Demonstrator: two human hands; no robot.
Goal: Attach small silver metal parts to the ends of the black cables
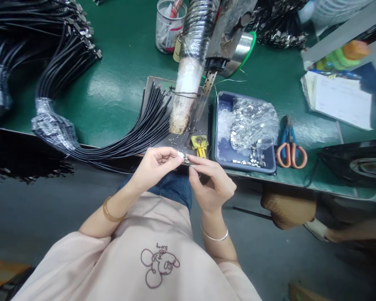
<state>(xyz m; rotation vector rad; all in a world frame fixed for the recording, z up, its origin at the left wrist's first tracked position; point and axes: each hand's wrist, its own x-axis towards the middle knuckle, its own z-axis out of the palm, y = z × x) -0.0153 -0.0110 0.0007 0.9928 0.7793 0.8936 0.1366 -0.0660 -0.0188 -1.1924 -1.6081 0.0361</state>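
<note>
My left hand (153, 165) and my right hand (211, 182) meet at the near edge of the green bench, over my lap. Both pinch a small silver metal piece (182, 156) between their fingertips. Just beyond them a bundle of black cables (144, 127) fans out onto a dark work plate (178, 140). A yellow clamp (199, 144) sits on that plate under a soldering fixture (191, 88). To the right stands a blue tray (222, 154) holding a clear bag of small metal shells (253, 123).
Orange-handled scissors (290, 148) lie right of the tray. Large cable bundles (50, 54) cover the left of the green bench (119, 83). A clear plastic cup (169, 27) and a solder spool (242, 50) stand at the back. Papers (338, 98) lie far right.
</note>
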